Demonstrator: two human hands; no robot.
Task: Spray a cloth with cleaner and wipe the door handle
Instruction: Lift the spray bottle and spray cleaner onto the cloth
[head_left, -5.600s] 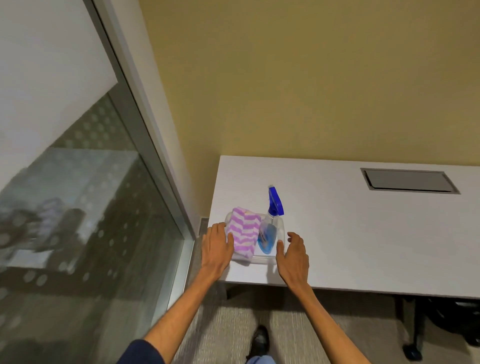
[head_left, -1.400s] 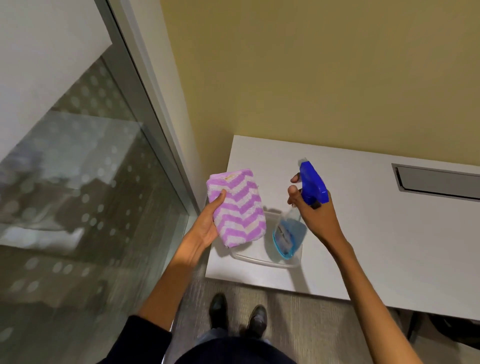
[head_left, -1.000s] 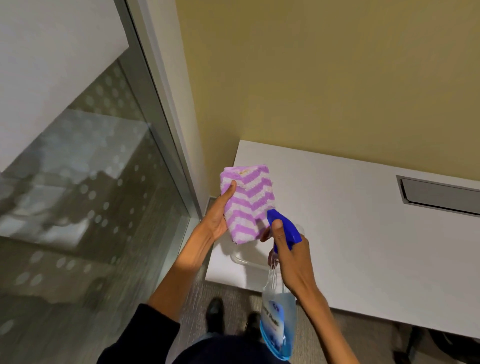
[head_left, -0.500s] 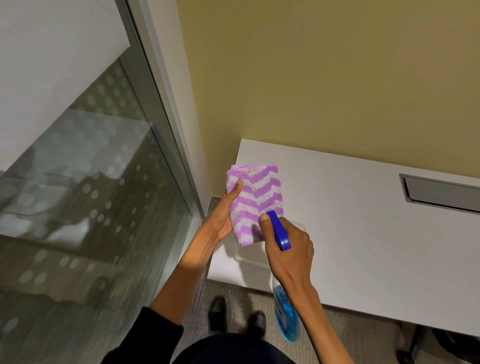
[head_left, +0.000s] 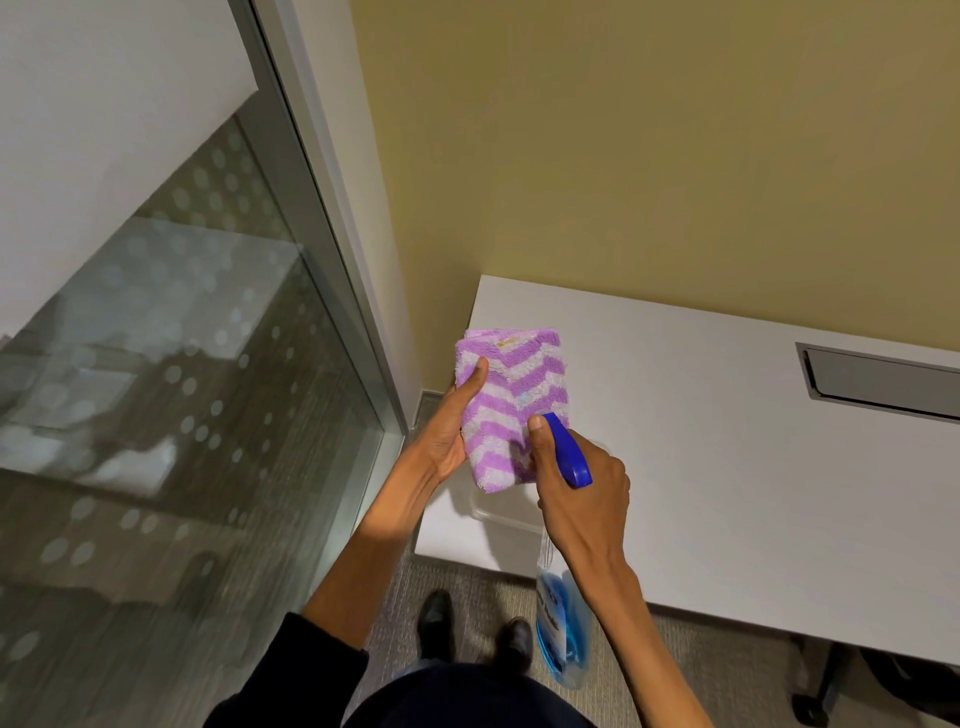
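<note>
My left hand (head_left: 451, 422) holds a folded purple-and-white zigzag cloth (head_left: 514, 395) upright above the table's left corner, thumb across its front. My right hand (head_left: 579, 493) grips the spray bottle (head_left: 563, 631) by its neck. The blue trigger head (head_left: 567, 449) points at the cloth's lower part from very close. The clear bottle body with blue liquid hangs down below my right wrist. No door handle is in view.
A white table (head_left: 727, 457) stands against the yellow wall, with a grey cable hatch (head_left: 883, 375) at the right. A clear plastic tray (head_left: 498, 512) sits on the table under my hands. A glass panel with a metal frame (head_left: 332, 249) fills the left side.
Both hands lifted the cloth and bottle out of the tray. The bottle swung round so its nozzle faces the cloth. In the last half second the hands barely moved.
</note>
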